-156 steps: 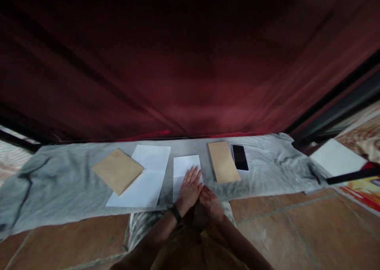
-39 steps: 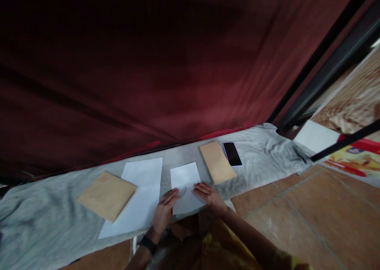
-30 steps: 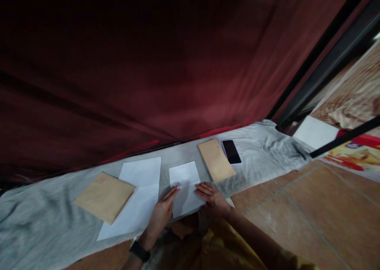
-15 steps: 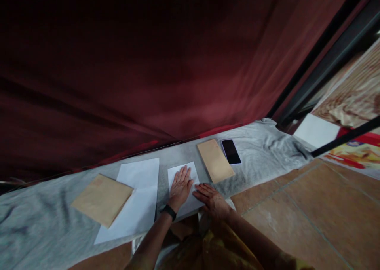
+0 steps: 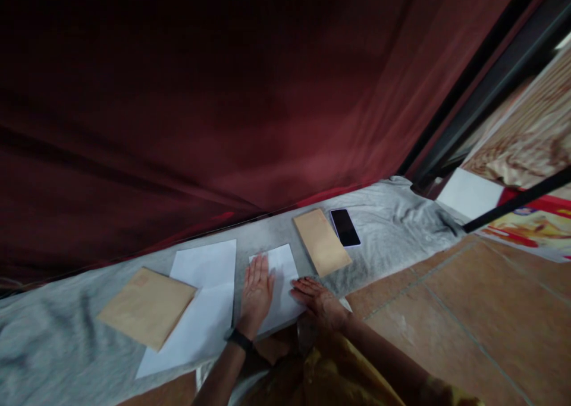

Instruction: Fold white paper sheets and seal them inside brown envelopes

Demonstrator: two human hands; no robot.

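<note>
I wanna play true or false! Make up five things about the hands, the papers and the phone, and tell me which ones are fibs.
1. The left hand lies over the left edge of the smaller white sheet. True.

2. The right hand is holding the phone. False: it is at the right edge of the smaller white sheet, and the phone lies on the grey cloth.

3. A brown envelope covers part of the bigger white sheet. True.

4. The dark wristband is on the right wrist. False: it is on the left wrist.

5. The grey cloth is underneath both white sheets. True.
</note>
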